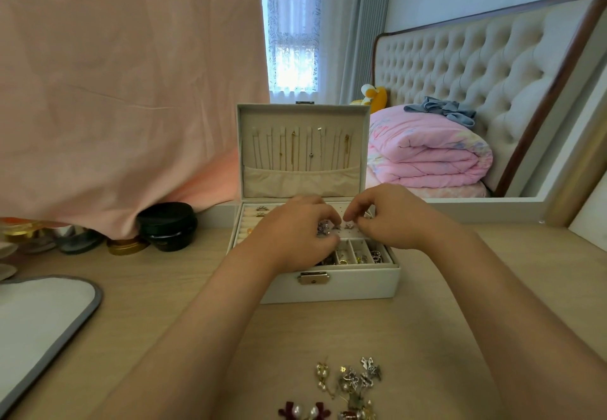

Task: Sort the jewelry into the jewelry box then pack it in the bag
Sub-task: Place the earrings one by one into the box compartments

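Left hand [295, 234] pinched a tiny earring [323, 226] over the jewelry box [361, 285], right hand [389, 219] grip unclear; earring judged light, delicate, best pinched by its body.

One head-worn camera looks forward and down across the desk [427, 337], close above both forearms, toward the window [292, 25].

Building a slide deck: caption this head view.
Left hand grips a silvery earring, right hand pinches a second earring, over the open white jewelry box.
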Available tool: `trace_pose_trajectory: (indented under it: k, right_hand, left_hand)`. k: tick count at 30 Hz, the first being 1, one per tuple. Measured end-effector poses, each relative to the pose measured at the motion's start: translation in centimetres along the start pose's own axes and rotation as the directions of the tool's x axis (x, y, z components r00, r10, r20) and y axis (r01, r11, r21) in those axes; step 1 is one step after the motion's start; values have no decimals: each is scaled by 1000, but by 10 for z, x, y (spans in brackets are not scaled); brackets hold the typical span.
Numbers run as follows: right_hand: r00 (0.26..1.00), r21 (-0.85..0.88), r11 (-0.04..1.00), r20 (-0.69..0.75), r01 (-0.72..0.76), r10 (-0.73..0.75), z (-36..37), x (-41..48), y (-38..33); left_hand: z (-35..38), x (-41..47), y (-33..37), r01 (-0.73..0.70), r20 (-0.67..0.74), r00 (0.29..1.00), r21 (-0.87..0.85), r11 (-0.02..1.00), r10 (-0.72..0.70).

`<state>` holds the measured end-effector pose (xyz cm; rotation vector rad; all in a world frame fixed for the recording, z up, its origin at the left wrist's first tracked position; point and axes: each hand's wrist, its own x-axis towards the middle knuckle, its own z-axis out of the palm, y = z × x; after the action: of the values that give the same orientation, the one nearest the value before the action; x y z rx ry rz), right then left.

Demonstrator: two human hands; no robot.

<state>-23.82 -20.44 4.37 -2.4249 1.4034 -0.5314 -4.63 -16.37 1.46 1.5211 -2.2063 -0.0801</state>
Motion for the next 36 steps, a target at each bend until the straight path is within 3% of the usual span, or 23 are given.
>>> trace_pose_trajectory:
  k: [13, 21, 26, 30, 36]
  right_hand:
    - [994, 103, 988, -11, 113, -113, -11, -67, -38]
    - [954, 35, 990, 267, 134, -139, 12, -114, -52]
    - [922, -9, 997, 381, 82, -72, 20, -129, -48]
    - [923, -35, 997, 381, 74, -55, 26, -130, -41]
    - [957, -4, 998, 286, 55, -52, 28, -120, -29]
  left_hand:
    - [-32, -48, 29, -36, -141, 990, -115, 993, 19]
    - [-20, -112, 37, 6, 125, 992, -169, 986, 15]
    - [-1, -137, 40, 9, 122, 992, -209, 978, 17]
    - [10, -140, 36, -65, 113, 990, -195, 979, 89]
    - [9, -136, 26, -72, 96, 992, -140, 988, 86]
